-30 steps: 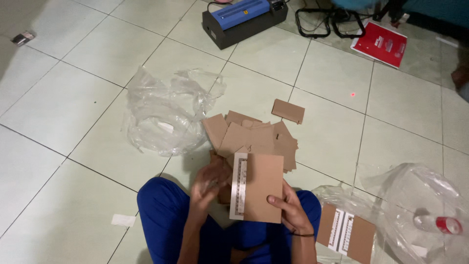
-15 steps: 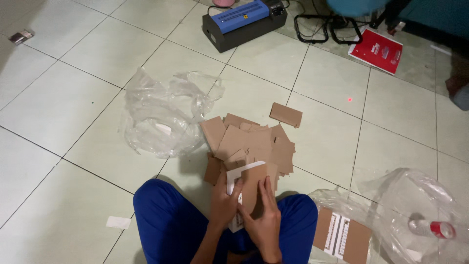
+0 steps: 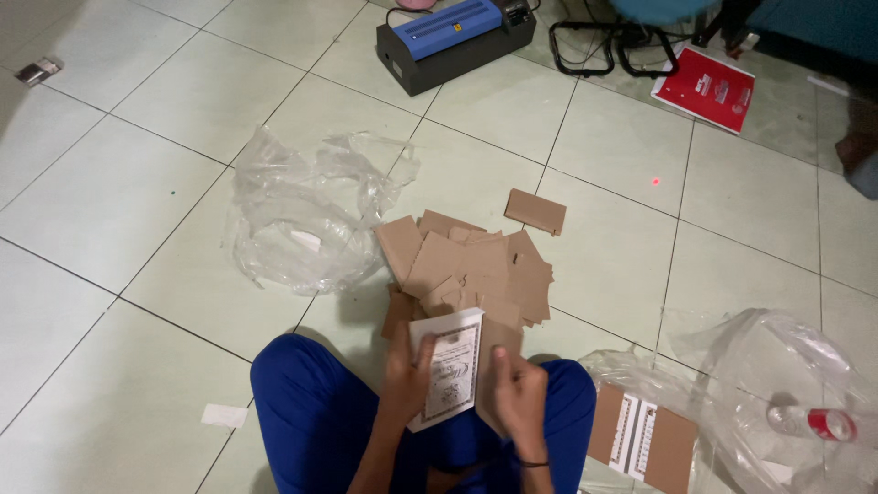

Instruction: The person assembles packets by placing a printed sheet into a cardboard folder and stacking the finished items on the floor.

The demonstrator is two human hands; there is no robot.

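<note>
A white printed card (image 3: 445, 377) sits over the person's lap, pinched at its left edge by the left hand (image 3: 405, 375). The right hand (image 3: 518, 395) closes on what seems a brown cardboard sleeve (image 3: 495, 352) just behind the card. Beyond both grips a pile of brown cardboard sleeves (image 3: 476, 270) lies on the tiled floor (image 3: 137, 183), with crumpled clear plastic (image 3: 306, 215) further left.

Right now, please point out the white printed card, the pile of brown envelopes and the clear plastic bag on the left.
white printed card (image 3: 450, 370), head view, its printed face.
pile of brown envelopes (image 3: 476, 267), head view, middle envelope.
clear plastic bag (image 3: 302, 215), head view, crumpled middle.
</note>
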